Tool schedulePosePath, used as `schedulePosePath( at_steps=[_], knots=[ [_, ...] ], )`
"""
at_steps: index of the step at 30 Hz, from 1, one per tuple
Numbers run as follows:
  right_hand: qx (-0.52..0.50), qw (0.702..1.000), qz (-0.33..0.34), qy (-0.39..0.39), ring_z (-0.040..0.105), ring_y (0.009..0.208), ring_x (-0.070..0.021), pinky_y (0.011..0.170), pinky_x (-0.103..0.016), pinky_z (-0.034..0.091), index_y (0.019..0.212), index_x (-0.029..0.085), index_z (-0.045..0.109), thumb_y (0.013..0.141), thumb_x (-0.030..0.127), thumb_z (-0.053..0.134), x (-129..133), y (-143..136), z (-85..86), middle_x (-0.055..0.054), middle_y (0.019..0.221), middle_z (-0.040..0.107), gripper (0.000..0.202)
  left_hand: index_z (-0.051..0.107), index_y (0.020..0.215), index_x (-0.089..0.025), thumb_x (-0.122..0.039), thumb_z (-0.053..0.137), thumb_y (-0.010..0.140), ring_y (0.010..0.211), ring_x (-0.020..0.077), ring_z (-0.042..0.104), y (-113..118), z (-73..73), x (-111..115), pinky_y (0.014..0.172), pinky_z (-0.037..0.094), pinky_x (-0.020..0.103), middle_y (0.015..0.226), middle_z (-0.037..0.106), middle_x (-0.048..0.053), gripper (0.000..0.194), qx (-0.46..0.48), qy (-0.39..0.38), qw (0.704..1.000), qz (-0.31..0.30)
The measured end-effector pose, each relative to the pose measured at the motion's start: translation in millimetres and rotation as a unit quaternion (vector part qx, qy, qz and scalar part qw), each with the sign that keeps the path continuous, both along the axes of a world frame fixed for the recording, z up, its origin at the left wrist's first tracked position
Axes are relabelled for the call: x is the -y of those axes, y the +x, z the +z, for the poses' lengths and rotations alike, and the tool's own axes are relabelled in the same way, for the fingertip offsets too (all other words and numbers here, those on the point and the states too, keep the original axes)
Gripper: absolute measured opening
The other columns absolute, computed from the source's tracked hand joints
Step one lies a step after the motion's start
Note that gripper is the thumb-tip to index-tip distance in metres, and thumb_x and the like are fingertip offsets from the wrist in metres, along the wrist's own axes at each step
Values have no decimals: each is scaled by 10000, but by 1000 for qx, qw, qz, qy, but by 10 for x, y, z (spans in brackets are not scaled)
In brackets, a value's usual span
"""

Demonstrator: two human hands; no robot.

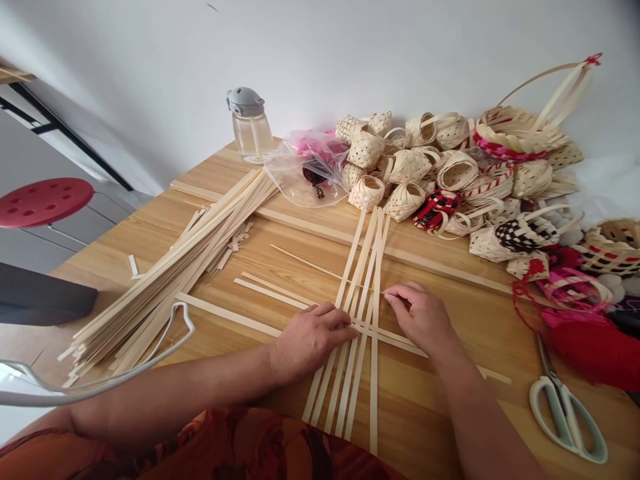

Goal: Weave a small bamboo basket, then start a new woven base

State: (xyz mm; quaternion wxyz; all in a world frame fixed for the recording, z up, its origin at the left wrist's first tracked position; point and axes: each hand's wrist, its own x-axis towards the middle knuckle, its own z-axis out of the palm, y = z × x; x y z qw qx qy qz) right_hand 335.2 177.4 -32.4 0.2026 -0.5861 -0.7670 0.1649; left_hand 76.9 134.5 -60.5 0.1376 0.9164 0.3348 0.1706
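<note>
Several long, flat weaving strips point(371, 387) of pale wood or bamboo fan lengthwise across the tabletop before me. A few crosswise strips point(395, 339) pass through them, forming a small woven crossing. My left hand point(317, 333) rests on the left side of this crossing, fingers curled and pressed together on the strips. Just right of the lengthwise strips, my right hand point(417, 313) pinches the end of a thin strip point(305, 262) between thumb and forefinger. That thin strip runs leftward through the lengthwise ones, above the crossing.
A thick bundle of loose strips point(185, 257) lies left. Small woven baskets point(410, 167) are heaped along the wall, near a clear plastic bag point(295, 177) and a water bottle point(253, 137). Scissors point(565, 407) lie right, below red yarn point(595, 350). A white cable point(165, 350) loops at left.
</note>
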Motion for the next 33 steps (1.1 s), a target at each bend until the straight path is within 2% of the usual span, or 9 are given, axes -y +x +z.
schedulePosePath(
  at_steps=[5, 7, 10, 15, 21, 24, 28, 31, 33],
  knots=[
    [-38, 989, 9, -142, 642, 767, -185, 692, -299, 446, 853, 257, 708, 948, 381, 491, -8, 0, 77, 16, 836, 730, 267, 575, 1265, -290, -200, 455, 987, 1052, 192, 546, 2, 10, -8, 916, 480, 332, 1207, 629, 8, 315, -11, -2, 1000, -6],
    [-40, 989, 6, -145, 651, 780, -185, 711, -302, 449, 914, 265, 705, 942, 368, 498, -9, -1, 84, 22, 852, 737, 233, 576, 1267, -292, -204, 446, 992, 1053, 192, 547, 0, 11, -12, 920, 485, 336, 1208, 627, 11, 316, -9, 0, 1000, -6],
    [-22, 994, -11, -108, 655, 771, -187, 726, -309, 449, 985, 271, 688, 922, 331, 523, -13, -16, 61, 20, 863, 743, 187, 582, 1267, -296, -212, 451, 992, 1065, 198, 549, -11, 13, -12, 923, 497, 350, 1220, 620, 20, 316, -10, 2, 1000, -6],
    [-21, 992, 15, -122, 663, 821, -190, 750, -310, 455, 934, 279, 695, 933, 329, 503, -22, -25, 61, 24, 917, 752, 199, 581, 1274, -292, -178, 478, 973, 1112, 211, 542, -16, 19, 0, 945, 518, 364, 1274, 581, 44, 338, -9, 1, 1000, 2],
    [-35, 984, 57, -164, 671, 900, -201, 822, -325, 472, 973, 280, 723, 934, 354, 503, -22, 52, 130, 13, 990, 756, 235, 496, 1357, -160, -161, 568, 921, 1331, 267, 416, 49, 41, -15, 1106, 439, 424, 1384, 489, 143, 442, 23, 21, 998, 60],
    [-38, 983, 49, -174, 671, 896, -207, 821, -331, 481, 993, 273, 730, 923, 371, 512, -11, 68, 140, -1, 1004, 757, 248, 471, 1385, -155, -234, 639, 893, 1425, 297, 327, 53, 37, -32, 1158, 378, 451, 1458, 453, 143, 526, 1, 26, 996, 86],
    [-16, 977, 18, -214, 629, 682, -173, 616, -286, 452, 887, 242, 706, 882, 419, 553, 3, 35, 132, 0, 811, 735, 234, 396, 1463, -174, -421, 636, 897, 1488, 329, 237, 12, -12, -75, 1196, 282, 519, 1560, 375, 129, 662, -42, 18, 991, 129],
    [10, 976, 2, -218, 593, 625, -161, 578, -279, 424, 815, 239, 679, 877, 442, 555, 6, 20, 124, 14, 721, 701, 246, 366, 1489, -180, -526, 590, 900, 1490, 336, 240, -14, -32, -105, 1206, 222, 550, 1570, 369, 124, 719, -66, -3, 989, 130],
    [14, 975, 4, -223, 608, 646, -169, 597, -284, 434, 828, 245, 681, 888, 470, 542, 4, 45, 118, 13, 735, 706, 271, 366, 1492, -193, -571, 562, 898, 1486, 330, 253, -22, -20, -117, 1208, 200, 557, 1566, 379, 113, 731, -74, -15, 989, 128]
  ],
)
